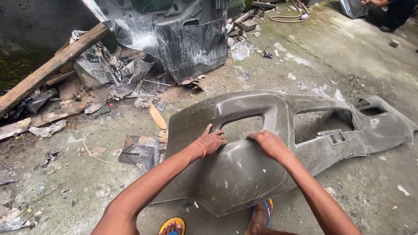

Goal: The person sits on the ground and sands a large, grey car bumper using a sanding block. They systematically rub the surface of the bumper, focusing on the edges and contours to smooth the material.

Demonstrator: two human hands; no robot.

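Far left: wooden beam (52, 65) leaning diag. over heap of torn scrap and debris (93, 82), all on stained concrete floor (65, 174). Behind heap, top centre, battered car door panel (174, 35) stood upright, lower skin scuffed white.

Centre: grey car bumper (244, 169), inner face up, flat on floor, running from just in front of sandalled feet (172, 226) out to far right edge. Near end bulges up toward camera.

Left hand (212, 141), orange band at wrist, palm down on bumper at left corner of rectangular opening (241, 127); fingers spread and curled onto rim, pressing more than clamping. Right hand (271, 143) just beside it, fingers hooked over same opening's lower edge, gripping it. Hands near each other, not touching.

Handling, as judged: moulded plastic shell, prob. light for its size but long and awkward; likely flexes and twists if lifted from one end. Surface dusty, dull, not slick. Opening rims and thick folded edges look like best holds; thin outer lips may be sharp or crack. Metal bracket (333, 135) by second opening further right: snag risk.

Right: second opening, then bumper's upturned far end. Top right: another person (389, 11) crouched, well apart, with hose (289, 17) coiled nearby.
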